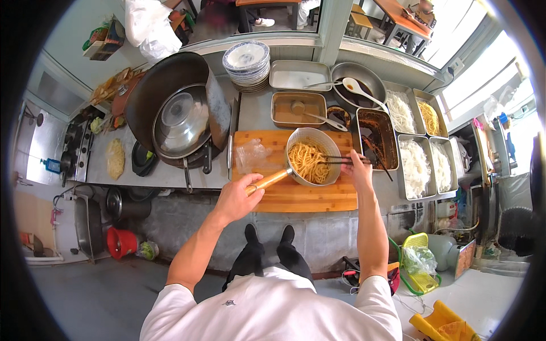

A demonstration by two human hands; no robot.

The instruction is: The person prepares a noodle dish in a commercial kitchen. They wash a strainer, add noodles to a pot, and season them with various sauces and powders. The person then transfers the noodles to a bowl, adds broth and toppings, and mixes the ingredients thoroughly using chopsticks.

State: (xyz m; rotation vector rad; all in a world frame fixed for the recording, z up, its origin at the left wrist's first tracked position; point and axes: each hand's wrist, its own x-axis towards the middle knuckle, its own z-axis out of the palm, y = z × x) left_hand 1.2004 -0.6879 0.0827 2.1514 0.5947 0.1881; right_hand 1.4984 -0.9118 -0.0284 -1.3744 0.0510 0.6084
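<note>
My left hand (pixel 239 197) grips the wooden handle (pixel 269 181) of a saucepan (pixel 335 151) over the bamboo cutting board (pixel 294 200). Inside the pan lies a heap of brown-sauced noodles (pixel 310 162). From the right, my right hand (pixel 358 170) holds dark chopsticks (pixel 339 160), whose tips reach into the noodles. A crumpled clear plastic bag (pixel 251 155) rests on the board left of the pan. Just beyond the right hand stands a metal tray of dark red chili sauce (pixel 371 136), with a dark stick leaning in it. Whether the pan touches the board is hard to tell.
Several trays of white noodles (pixel 413 168) line the right, beside one of yellow noodles (pixel 428 117). Behind the board are a tray of brown sauce (pixel 283 102), a steel bowl (pixel 362 70) and stacked plates (pixel 246 57). A lidded wok (pixel 181 115) behind a metal windshield stands left.
</note>
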